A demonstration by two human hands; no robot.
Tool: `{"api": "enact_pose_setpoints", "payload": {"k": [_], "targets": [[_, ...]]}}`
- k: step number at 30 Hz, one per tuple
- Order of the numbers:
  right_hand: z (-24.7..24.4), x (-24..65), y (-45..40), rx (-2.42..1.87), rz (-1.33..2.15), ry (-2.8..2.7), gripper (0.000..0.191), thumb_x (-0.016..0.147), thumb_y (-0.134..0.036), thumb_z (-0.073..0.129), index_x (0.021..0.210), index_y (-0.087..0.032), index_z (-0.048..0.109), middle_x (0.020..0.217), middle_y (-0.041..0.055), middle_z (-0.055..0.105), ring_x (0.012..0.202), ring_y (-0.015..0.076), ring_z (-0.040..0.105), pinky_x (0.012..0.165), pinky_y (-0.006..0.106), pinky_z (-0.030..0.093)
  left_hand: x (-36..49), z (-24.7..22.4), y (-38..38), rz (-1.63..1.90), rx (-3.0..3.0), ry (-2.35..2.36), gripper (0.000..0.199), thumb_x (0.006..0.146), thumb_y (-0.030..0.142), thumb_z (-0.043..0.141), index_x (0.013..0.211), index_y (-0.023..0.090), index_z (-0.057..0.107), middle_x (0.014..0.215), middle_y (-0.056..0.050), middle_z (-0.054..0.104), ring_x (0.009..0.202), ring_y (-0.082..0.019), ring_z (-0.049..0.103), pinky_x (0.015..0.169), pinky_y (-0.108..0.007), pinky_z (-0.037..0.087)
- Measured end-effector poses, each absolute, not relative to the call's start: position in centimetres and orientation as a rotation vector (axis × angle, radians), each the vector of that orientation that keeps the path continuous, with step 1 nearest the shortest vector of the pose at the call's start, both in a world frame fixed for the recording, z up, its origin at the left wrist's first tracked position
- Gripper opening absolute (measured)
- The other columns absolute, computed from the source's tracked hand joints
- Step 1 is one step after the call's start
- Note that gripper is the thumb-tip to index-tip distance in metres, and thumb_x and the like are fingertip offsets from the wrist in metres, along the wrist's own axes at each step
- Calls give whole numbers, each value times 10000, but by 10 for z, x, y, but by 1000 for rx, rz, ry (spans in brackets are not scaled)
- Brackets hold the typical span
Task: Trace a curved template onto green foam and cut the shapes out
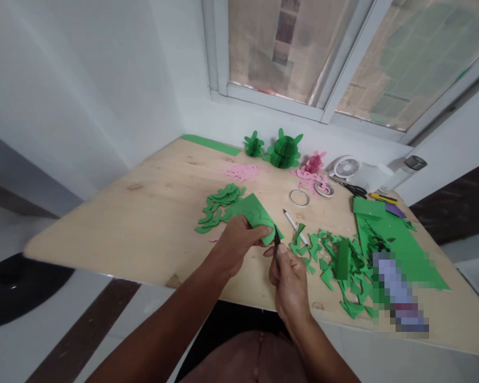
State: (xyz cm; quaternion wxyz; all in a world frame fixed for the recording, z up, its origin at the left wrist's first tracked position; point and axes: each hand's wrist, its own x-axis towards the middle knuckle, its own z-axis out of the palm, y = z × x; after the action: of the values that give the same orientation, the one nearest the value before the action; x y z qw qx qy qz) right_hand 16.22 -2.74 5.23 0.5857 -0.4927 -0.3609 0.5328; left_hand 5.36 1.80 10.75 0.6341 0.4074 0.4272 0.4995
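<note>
My left hand grips a sheet of green paper that curls up toward me at its near edge. Faint curved outlines show on the sheet. In my right hand is a pair of scissors, its dark blades against the paper's right edge beside my left fingertips. Just left of the sheet lies a pile of curved green cutouts. To the right of my right hand, green paper scraps are spread about, with a white pen beyond my fingers.
Folded green paper figures and a pink one stand along the wall. Pink scraps, a silver ring, a small fan, black scissors, a yellow cutter and green sheets lie around the wooden table.
</note>
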Motion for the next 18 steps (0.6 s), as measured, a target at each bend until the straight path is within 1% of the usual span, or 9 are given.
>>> {"api": "enact_pose_setpoints", "payload": {"k": [8,13,18], "targets": [[49,165,-29,-1175,1241,-861,451,771,-573,580,645,-142,625,395,-105,262,355,48,170,349,194,124,49,106,20,1090,977,948,81,598,225,634,562,159,605,551,10,545,554,-124,507,566,-257,437],[50,167,-29,-1172,1251,-891,460,781,-577,568,634,-144,623,402,-103,259,362,50,174,356,196,126,47,107,20,1042,1048,906,99,617,214,606,532,166,588,530,16,528,533,-120,490,566,-252,420],[53,168,-28,-1168,1249,-907,461,772,-582,575,633,-145,625,399,-103,261,359,51,179,356,194,137,45,107,21,1039,1056,890,78,622,220,603,561,173,614,552,15,545,554,-127,506,558,-244,416]]}}
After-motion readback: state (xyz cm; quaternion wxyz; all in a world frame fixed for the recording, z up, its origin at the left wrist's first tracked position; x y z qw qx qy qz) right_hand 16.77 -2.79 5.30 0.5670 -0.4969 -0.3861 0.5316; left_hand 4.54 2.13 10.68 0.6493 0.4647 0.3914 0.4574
